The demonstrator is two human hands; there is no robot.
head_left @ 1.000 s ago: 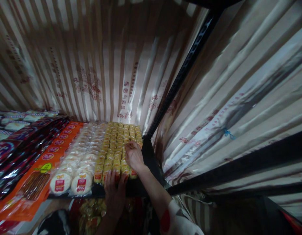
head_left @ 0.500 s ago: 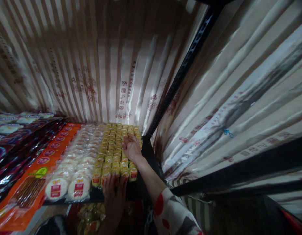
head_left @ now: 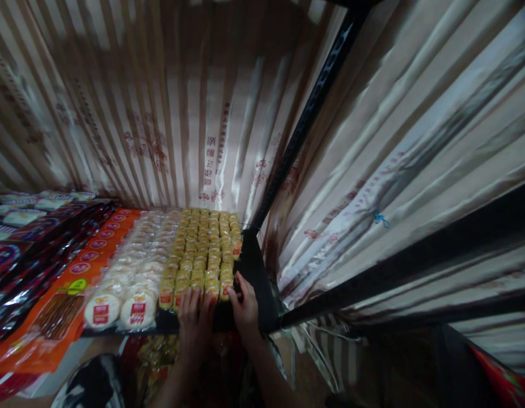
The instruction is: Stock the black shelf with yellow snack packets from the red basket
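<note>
Rows of small yellow wrapped snack packs (head_left: 198, 263) stand packed together on a black shelf (head_left: 256, 272). My left hand (head_left: 195, 317) lies at their front edge, with its outstretched fingertips against the front packs. At the front right corner of the block is my right hand (head_left: 246, 309), its thumb and fingers apart beside the end pack. I cannot tell whether it touches that pack. Several packs farther back in the rightmost row sit apart from the front ones, leaving a gap of bare shelf.
Left of the yellow packs are two rows of round white wrapped cakes (head_left: 137, 309), then an orange snack bag (head_left: 60, 300) and dark shiny packages (head_left: 41, 266). A black metal post (head_left: 303, 130) rises at the back right. Pleated printed curtains (head_left: 194, 113) hang behind.
My right hand has come back from above the middle of the yellow packs to their front right corner. My left hand stays at the front edge. The view has shifted slightly.
</note>
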